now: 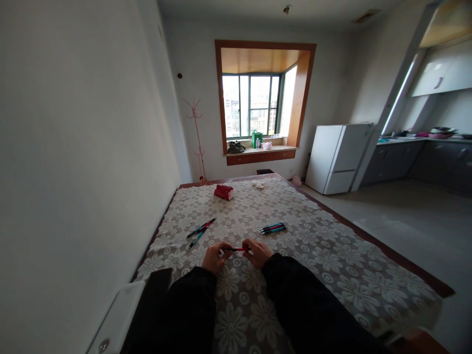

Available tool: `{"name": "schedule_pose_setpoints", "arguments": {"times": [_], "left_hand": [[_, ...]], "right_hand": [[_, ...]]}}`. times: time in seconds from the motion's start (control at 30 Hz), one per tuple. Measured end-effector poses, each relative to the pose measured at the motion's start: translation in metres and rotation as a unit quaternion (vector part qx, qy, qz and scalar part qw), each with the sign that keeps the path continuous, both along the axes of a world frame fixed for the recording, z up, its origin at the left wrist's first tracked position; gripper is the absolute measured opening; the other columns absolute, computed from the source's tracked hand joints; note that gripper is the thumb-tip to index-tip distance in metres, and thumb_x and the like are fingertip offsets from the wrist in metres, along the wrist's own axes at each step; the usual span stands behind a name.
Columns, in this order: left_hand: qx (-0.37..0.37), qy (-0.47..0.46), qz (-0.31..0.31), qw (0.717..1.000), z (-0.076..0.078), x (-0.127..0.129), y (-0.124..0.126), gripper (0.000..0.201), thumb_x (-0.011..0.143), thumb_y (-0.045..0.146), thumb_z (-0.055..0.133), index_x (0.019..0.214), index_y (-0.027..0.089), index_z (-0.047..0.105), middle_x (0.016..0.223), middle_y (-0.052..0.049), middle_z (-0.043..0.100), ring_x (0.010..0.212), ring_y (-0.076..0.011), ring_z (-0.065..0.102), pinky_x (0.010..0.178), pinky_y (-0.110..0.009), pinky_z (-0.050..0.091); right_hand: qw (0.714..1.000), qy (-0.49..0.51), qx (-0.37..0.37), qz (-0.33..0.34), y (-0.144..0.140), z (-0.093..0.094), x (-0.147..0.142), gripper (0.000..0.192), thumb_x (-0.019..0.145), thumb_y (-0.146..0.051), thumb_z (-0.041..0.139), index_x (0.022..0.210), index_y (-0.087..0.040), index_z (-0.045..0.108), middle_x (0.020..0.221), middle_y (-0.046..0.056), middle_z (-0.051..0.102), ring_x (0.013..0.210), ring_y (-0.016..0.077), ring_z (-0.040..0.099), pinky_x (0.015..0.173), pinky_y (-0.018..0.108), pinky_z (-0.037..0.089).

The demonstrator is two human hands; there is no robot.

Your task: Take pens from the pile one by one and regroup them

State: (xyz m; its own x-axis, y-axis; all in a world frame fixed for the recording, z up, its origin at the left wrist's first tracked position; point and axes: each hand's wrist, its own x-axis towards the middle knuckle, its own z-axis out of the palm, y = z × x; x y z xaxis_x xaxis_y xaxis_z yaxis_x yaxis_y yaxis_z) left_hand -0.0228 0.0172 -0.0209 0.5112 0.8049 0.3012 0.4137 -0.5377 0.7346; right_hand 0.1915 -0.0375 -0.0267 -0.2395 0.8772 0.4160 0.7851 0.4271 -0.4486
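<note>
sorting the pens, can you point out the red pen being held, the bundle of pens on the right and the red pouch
red pen [238,249], head view, on the bare middle of the barrel between both hands
bundle of pens [273,228], head view, on the middle of the barrels
red pouch [223,191], head view, on its red top face

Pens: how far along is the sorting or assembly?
Possibly done: a tidy bunch of pens lies to the right. In hand: left hand and right hand hold one red pen by its ends. Left: loose pens lie scattered on the tablecloth.
</note>
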Motion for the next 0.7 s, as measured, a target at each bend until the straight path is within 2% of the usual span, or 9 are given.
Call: {"name": "schedule_pose_setpoints", "arguments": {"times": [0.1, 0.2, 0.33, 0.43, 0.53, 0.63, 0.7], "left_hand": [[-0.006, -0.008, -0.010, 1.000, -0.0005, -0.0001, 0.0002, 0.015, 0.075, 0.024, 0.061, 0.088, 0.022, 0.070, 0.083, -0.001, 0.071, 0.077, -0.0149, 0.061, 0.069, -0.025, 0.045], [-0.016, -0.012, -0.017, 1.000, -0.0002, 0.0003, 0.0000, 0.015, 0.076, 0.027, 0.061, 0.088, 0.021, 0.070, 0.083, -0.002, 0.072, 0.076, -0.0150, 0.062, 0.069, -0.026, 0.047], [-0.013, -0.032, -0.013, 0.999, -0.0014, 0.0006, 0.0012, 0.013, 0.076, 0.027, 0.062, 0.086, 0.021, 0.070, 0.082, -0.002, 0.072, 0.075, -0.0149, 0.063, 0.068, -0.025, 0.048], [-0.010, -0.035, -0.015, 0.999, -0.0023, 0.0006, 0.0019, 0.012, 0.076, 0.026, 0.063, 0.084, 0.022, 0.070, 0.080, -0.002, 0.071, 0.074, -0.0147, 0.063, 0.067, -0.025, 0.048], [-0.013, -0.033, -0.012, 0.999, -0.0021, 0.0004, 0.0019, 0.012, 0.076, 0.026, 0.063, 0.085, 0.022, 0.070, 0.081, -0.002, 0.072, 0.075, -0.0147, 0.063, 0.068, -0.025, 0.048], [-0.017, -0.036, -0.008, 0.999, -0.0018, 0.0002, 0.0019, 0.012, 0.076, 0.027, 0.063, 0.084, 0.022, 0.070, 0.081, -0.002, 0.072, 0.075, -0.0149, 0.064, 0.068, -0.025, 0.049], [-0.016, -0.039, -0.012, 0.999, -0.0020, 0.0002, 0.0018, 0.012, 0.076, 0.026, 0.063, 0.085, 0.022, 0.070, 0.081, -0.001, 0.072, 0.075, -0.0149, 0.063, 0.069, -0.025, 0.049]], "right_hand": [[1.000, -0.009, -0.010, -0.012, 0.0005, 0.0003, 0.0011, 0.008, 0.084, -0.023, 0.054, 0.090, -0.020, 0.059, 0.082, 0.003, 0.064, 0.074, 0.0153, 0.059, 0.069, 0.025, 0.043], [1.000, -0.012, -0.011, -0.022, 0.0003, 0.0007, 0.0012, 0.017, 0.091, -0.027, 0.046, 0.088, -0.021, 0.061, 0.081, 0.003, 0.065, 0.075, 0.0156, 0.061, 0.070, 0.025, 0.044], [1.000, 0.004, -0.008, -0.009, -0.0005, -0.0001, 0.0004, 0.017, 0.084, -0.027, 0.056, 0.100, -0.021, 0.057, 0.090, 0.002, 0.066, 0.079, 0.0153, 0.062, 0.071, 0.024, 0.044], [1.000, -0.012, -0.012, -0.020, -0.0005, -0.0006, 0.0009, 0.011, 0.088, -0.027, 0.052, 0.094, -0.021, 0.059, 0.085, 0.002, 0.066, 0.076, 0.0152, 0.061, 0.069, 0.024, 0.043], [0.999, -0.026, -0.007, -0.023, -0.0006, 0.0003, 0.0011, 0.019, 0.093, -0.031, 0.044, 0.092, -0.022, 0.061, 0.083, 0.003, 0.066, 0.075, 0.0152, 0.061, 0.069, 0.025, 0.042], [1.000, -0.019, -0.001, -0.020, -0.0014, 0.0023, 0.0005, 0.018, 0.089, -0.034, 0.052, 0.100, -0.021, 0.059, 0.086, 0.003, 0.066, 0.076, 0.0151, 0.060, 0.069, 0.024, 0.042], [0.999, -0.028, -0.001, -0.032, -0.0023, 0.0037, 0.0000, 0.017, 0.089, -0.034, 0.052, 0.094, -0.020, 0.061, 0.084, 0.003, 0.066, 0.075, 0.0149, 0.060, 0.068, 0.024, 0.042]]}}
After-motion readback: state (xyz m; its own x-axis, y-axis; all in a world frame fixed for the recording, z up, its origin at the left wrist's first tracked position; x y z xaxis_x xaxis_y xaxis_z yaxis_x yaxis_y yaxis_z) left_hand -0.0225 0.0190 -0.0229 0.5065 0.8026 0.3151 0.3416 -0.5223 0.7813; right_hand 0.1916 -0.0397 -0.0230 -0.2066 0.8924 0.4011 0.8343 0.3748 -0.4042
